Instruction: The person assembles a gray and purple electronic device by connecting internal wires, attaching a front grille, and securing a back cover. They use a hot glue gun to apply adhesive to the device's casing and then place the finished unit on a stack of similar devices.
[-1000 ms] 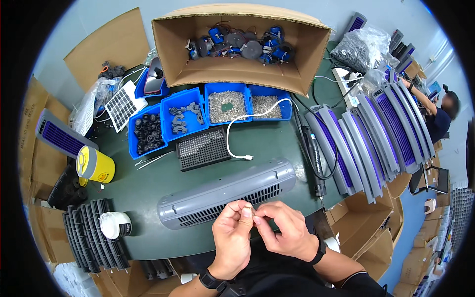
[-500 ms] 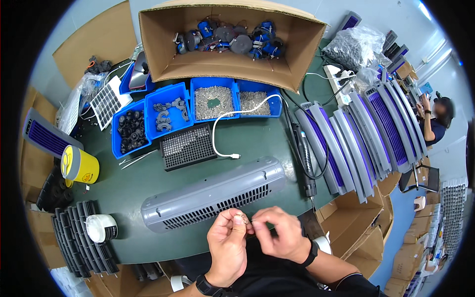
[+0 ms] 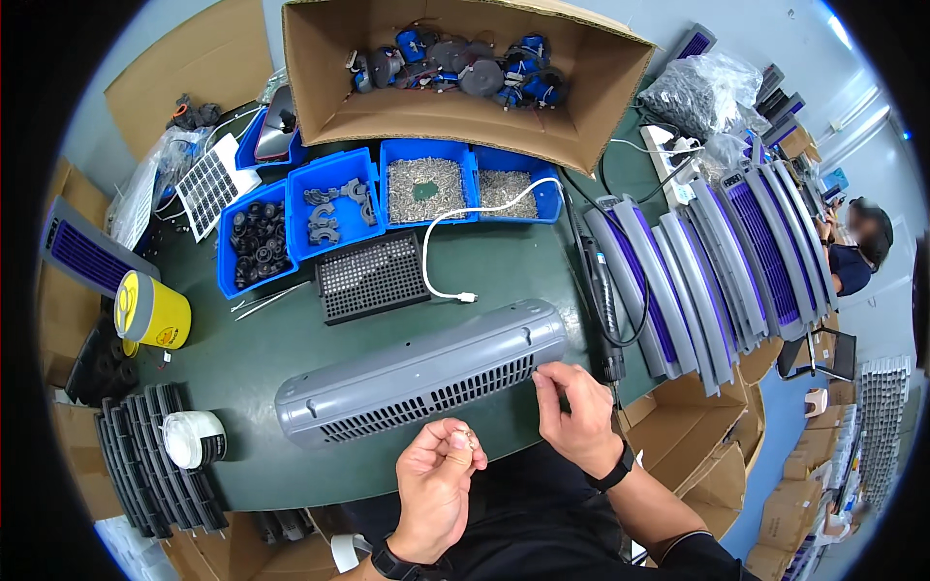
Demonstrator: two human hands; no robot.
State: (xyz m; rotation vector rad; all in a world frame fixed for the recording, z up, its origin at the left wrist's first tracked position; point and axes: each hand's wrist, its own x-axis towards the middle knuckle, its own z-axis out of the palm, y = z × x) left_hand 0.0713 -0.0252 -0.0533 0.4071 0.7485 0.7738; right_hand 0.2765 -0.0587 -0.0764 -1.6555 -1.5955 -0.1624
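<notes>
A long grey vented plastic housing (image 3: 426, 360) lies across the table in front of me, its slotted side toward me. My left hand (image 3: 438, 481) is raised just before its near edge, thumb and fingers closed on a few small shiny metal pieces (image 3: 469, 438) that look like screws. At the housing's right end, my right hand (image 3: 583, 424) has thumb and fingertips pinched together by the slots. Whatever it pinches is too small to make out. A corded electric screwdriver (image 3: 606, 320) hangs tip down to the right of the housing.
Blue bins of screws (image 3: 426, 189), grey clips (image 3: 334, 208) and black parts (image 3: 260, 247) stand behind a black perforated tray (image 3: 373, 281). A cardboard box of motors (image 3: 465, 121) is at the back. Grey-purple panels (image 3: 717, 271) line the right; a yellow tub (image 3: 155, 310) stands left.
My right hand has parted from my left and moved right and up to the housing's right end. The left hand stays closed on the small pieces, slightly lower.
</notes>
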